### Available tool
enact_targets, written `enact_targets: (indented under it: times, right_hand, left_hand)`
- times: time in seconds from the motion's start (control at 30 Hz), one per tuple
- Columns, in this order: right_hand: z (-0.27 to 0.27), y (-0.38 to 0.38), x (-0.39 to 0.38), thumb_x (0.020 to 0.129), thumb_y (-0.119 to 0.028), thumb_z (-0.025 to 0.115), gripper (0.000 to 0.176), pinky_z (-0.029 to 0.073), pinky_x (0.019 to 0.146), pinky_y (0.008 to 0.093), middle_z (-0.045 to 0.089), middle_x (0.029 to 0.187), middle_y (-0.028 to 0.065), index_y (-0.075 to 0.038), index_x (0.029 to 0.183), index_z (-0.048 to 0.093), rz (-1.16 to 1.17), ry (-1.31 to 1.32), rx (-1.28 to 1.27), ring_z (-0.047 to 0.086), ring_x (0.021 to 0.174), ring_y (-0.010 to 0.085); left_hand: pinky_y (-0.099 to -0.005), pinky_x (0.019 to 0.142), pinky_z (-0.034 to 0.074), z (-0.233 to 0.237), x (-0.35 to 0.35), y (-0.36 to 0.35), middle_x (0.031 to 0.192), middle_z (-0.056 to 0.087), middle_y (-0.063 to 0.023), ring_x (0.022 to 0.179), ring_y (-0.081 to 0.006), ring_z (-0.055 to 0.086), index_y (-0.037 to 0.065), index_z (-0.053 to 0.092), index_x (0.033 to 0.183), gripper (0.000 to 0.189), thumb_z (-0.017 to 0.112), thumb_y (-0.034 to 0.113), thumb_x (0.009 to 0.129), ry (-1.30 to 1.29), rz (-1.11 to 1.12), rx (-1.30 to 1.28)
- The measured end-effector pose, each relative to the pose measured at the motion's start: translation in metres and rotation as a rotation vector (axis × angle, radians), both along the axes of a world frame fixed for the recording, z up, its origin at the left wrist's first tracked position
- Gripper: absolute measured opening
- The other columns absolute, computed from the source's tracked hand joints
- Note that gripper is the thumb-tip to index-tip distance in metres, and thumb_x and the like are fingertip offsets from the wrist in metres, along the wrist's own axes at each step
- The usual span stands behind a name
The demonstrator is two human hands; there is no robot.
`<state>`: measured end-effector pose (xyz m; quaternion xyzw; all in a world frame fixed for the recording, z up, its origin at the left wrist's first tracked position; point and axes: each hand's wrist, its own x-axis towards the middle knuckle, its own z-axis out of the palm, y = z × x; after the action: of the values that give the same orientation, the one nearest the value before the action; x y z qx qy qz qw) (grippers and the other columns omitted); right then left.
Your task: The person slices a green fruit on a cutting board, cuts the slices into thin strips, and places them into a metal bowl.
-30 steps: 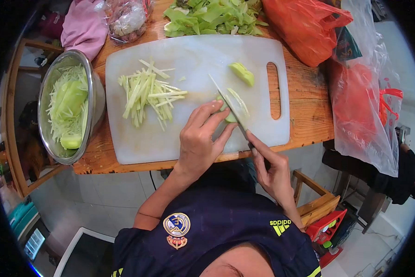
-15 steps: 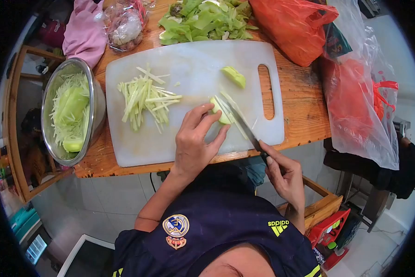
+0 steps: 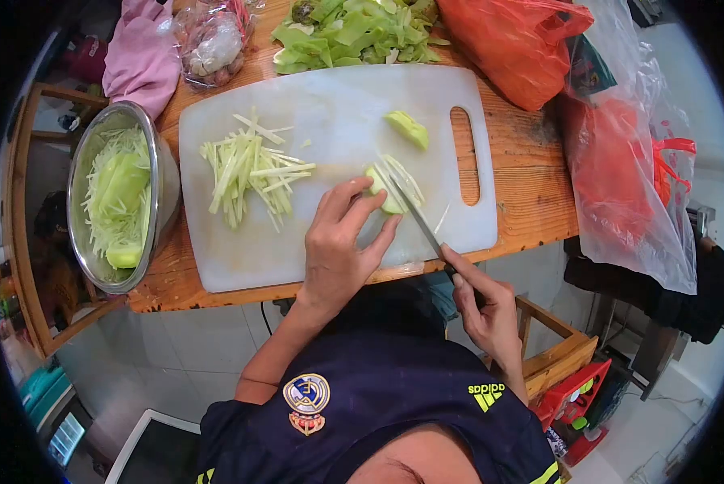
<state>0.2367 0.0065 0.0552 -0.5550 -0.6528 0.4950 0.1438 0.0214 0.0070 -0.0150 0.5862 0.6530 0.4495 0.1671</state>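
Observation:
My left hand (image 3: pixel 339 246) presses its fingertips on a pale green fruit piece (image 3: pixel 384 192) on the white cutting board (image 3: pixel 330 97). My right hand (image 3: pixel 481 308) grips a knife (image 3: pixel 414 211) by the handle; its blade lies across the piece, with thin slices fanned beside it. A pile of green strips (image 3: pixel 251 171) sits on the board's left half. Another green chunk (image 3: pixel 407 129) rests near the board's handle slot.
A steel bowl (image 3: pixel 162 173) with shredded green strips and chunks stands at the table's left edge. Green peels (image 3: pixel 354 28), a clear bag (image 3: pixel 213 36), a pink cloth (image 3: pixel 140 56) and red plastic bags (image 3: pixel 523 48) line the far and right sides of the wooden table (image 3: pixel 531 177).
The knife has drawn back and come forward again through the piece, and more thin slices lie beside it. My left hand's fingers shifted slightly left on the piece.

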Motion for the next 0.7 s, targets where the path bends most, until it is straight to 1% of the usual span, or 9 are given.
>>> enact_targets:
  times: [0.03, 0.13, 0.3, 0.53, 0.63, 0.7]
  right_hand:
    - [0.002, 0.000, -0.002, 0.097, 0.002, 0.057, 0.041, 0.048, 0.065, 0.0255, 0.070, 0.081, 0.0174, -0.010, 0.136, 0.064, 0.002, -0.022, -0.020, 0.051, 0.067, 0.0060]
    - [-0.002, 0.000, -0.005, 0.097, 0.003, 0.058, 0.044, 0.048, 0.065, 0.0259, 0.068, 0.079, 0.0180, -0.011, 0.137, 0.063, 0.035, 0.060, 0.068, 0.052, 0.067, 0.0065]
    - [0.000, 0.000, -0.008, 0.096, 0.004, 0.058, 0.046, 0.049, 0.065, 0.0260, 0.066, 0.078, 0.0186, -0.013, 0.139, 0.062, 0.051, 0.039, 0.074, 0.054, 0.066, 0.0083]
    - [0.002, 0.000, -0.012, 0.094, 0.006, 0.058, 0.049, 0.049, 0.065, 0.0263, 0.066, 0.079, 0.0180, -0.012, 0.140, 0.061, 0.054, 0.012, 0.061, 0.055, 0.067, 0.0097]
    - [-0.006, 0.003, -0.018, 0.094, 0.007, 0.058, 0.049, 0.048, 0.064, 0.0269, 0.064, 0.076, 0.0170, -0.011, 0.139, 0.061, 0.076, 0.039, 0.173, 0.055, 0.065, 0.0106]
    - [-0.012, 0.009, -0.022, 0.094, 0.006, 0.058, 0.048, 0.048, 0.064, 0.0272, 0.062, 0.074, 0.0158, -0.010, 0.139, 0.061, 0.093, 0.051, 0.200, 0.054, 0.064, 0.0109]
  left_hand:
    - [-0.0382, 0.088, 0.055, 0.000, 0.000, -0.001, 0.116, 0.067, -0.0122, 0.107, -0.0297, 0.066, 0.002, 0.074, 0.103, 0.033, 0.085, 0.006, 0.072, -0.003, 0.003, -0.010]
    - [-0.0381, 0.088, 0.055, 0.001, 0.000, 0.000, 0.116, 0.067, -0.0123, 0.107, -0.0294, 0.066, 0.002, 0.074, 0.103, 0.033, 0.085, 0.006, 0.072, -0.006, -0.005, -0.020]
    - [-0.0378, 0.087, 0.055, -0.001, -0.001, 0.000, 0.116, 0.067, -0.0128, 0.106, -0.0294, 0.066, 0.002, 0.074, 0.103, 0.033, 0.085, 0.007, 0.072, 0.004, -0.001, -0.017]
    - [-0.0363, 0.085, 0.056, 0.002, -0.002, 0.001, 0.116, 0.066, -0.0123, 0.102, -0.0271, 0.067, 0.002, 0.074, 0.103, 0.033, 0.085, 0.006, 0.073, -0.012, -0.016, -0.027]
    - [-0.0361, 0.084, 0.056, 0.002, -0.003, 0.001, 0.116, 0.066, -0.0121, 0.099, -0.0268, 0.068, 0.002, 0.074, 0.104, 0.033, 0.085, 0.006, 0.073, -0.006, -0.016, -0.020]
    - [-0.0361, 0.084, 0.056, 0.001, -0.002, 0.001, 0.117, 0.066, -0.0121, 0.098, -0.0269, 0.068, 0.002, 0.074, 0.104, 0.033, 0.085, 0.006, 0.073, 0.003, -0.015, -0.014]
